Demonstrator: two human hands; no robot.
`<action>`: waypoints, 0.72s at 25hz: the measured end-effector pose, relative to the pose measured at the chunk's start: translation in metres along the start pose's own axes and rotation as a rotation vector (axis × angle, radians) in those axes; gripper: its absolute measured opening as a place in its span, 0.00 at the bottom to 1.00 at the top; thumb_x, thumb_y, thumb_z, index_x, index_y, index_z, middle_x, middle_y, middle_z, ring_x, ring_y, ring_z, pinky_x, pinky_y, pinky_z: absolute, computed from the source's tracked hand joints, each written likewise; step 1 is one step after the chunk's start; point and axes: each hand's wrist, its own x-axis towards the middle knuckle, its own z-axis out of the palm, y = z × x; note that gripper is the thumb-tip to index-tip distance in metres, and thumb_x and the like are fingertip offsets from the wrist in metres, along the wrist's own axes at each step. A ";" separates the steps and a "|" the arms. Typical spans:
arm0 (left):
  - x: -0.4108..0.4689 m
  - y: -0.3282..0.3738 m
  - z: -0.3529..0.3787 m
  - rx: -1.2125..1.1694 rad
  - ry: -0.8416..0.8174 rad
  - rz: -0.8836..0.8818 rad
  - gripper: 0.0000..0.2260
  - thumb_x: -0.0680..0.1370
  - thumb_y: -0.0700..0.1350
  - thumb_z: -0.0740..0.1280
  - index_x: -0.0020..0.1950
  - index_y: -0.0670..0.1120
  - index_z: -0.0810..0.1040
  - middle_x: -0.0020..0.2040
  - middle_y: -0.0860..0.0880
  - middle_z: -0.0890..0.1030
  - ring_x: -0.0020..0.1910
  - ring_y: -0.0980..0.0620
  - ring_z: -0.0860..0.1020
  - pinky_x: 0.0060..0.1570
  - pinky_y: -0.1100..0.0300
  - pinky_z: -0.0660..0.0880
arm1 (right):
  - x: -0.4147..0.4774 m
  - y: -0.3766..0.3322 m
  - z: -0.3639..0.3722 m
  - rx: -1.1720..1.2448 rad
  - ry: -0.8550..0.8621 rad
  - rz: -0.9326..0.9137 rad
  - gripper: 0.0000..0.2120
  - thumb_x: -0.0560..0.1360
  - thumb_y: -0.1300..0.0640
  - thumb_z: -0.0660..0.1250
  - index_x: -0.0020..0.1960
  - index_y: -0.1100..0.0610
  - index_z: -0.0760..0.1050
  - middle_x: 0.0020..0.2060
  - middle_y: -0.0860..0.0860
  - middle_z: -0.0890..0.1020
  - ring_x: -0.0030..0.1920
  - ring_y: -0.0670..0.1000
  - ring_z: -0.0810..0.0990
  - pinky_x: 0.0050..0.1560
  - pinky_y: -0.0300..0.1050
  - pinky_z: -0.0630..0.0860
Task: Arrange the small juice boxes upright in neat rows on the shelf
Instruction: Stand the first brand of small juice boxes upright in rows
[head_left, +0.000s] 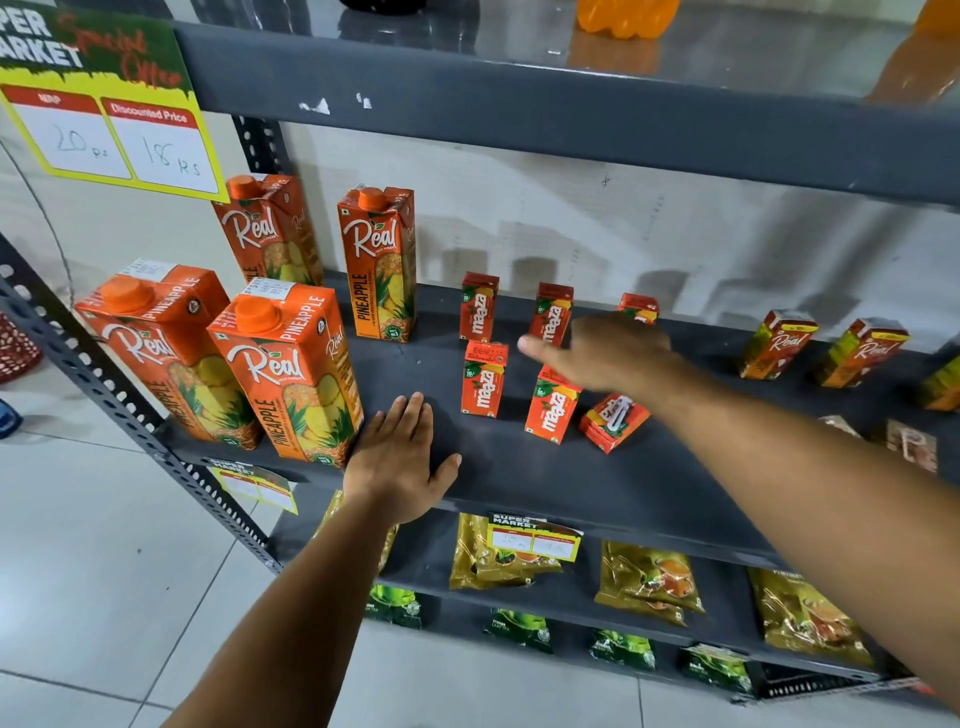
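Dark grey metal shelf (519, 467), perforated uprights, against a pale wall; pale tiled floor below left. Stock on this level: four tall orange cartons (291, 374) at left in two rows, printed "Real" and "PINEAPPLE", upright. Centre: small red juice boxes marked "maaza" and "10/", three along the back (479, 307), the rightmost partly hidden behind the right hand; two upright in front (483, 379); one fallen box (614, 420) lying on its side just beside the front right one. Further right: small "Real" boxes (776, 344), upright, well apart from the Maaza group. Sign (109, 104) upper left: "Special Offer", "Discounted Price", handwritten "20 rs" and "18 rs". Smaller "SUPER MARKET" tags (535, 538) clipped to shelf edges. Lower shelves: golden pouches (649, 582) and green packets (519, 629). Upper shelf: orange bottles (626, 18), bases only. Left hand (400, 457): flat, fingers together, palm down on the shelf near the front carton, holding nothing. Right hand (608, 358): blurred, fingers extended over the Maaza boxes, apparently gripping nothing.
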 end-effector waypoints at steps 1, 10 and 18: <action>0.000 0.000 0.001 -0.001 0.003 0.000 0.39 0.74 0.67 0.37 0.78 0.42 0.45 0.80 0.45 0.46 0.78 0.47 0.45 0.74 0.51 0.45 | 0.004 0.010 -0.007 0.088 0.041 0.005 0.36 0.70 0.24 0.48 0.41 0.56 0.74 0.35 0.52 0.79 0.39 0.54 0.79 0.36 0.45 0.71; 0.000 0.000 0.000 0.002 0.011 0.003 0.41 0.72 0.67 0.36 0.78 0.42 0.45 0.80 0.45 0.46 0.78 0.47 0.44 0.74 0.51 0.44 | 0.002 0.115 0.062 -0.013 -0.322 -0.092 0.41 0.72 0.69 0.63 0.78 0.45 0.54 0.79 0.48 0.57 0.76 0.56 0.60 0.72 0.50 0.64; 0.001 -0.001 0.005 0.002 0.010 -0.006 0.40 0.74 0.67 0.37 0.78 0.42 0.46 0.80 0.45 0.46 0.78 0.47 0.45 0.74 0.51 0.45 | -0.005 0.124 0.052 -0.058 -0.265 -0.133 0.28 0.63 0.53 0.76 0.62 0.48 0.74 0.53 0.48 0.69 0.52 0.52 0.75 0.54 0.50 0.76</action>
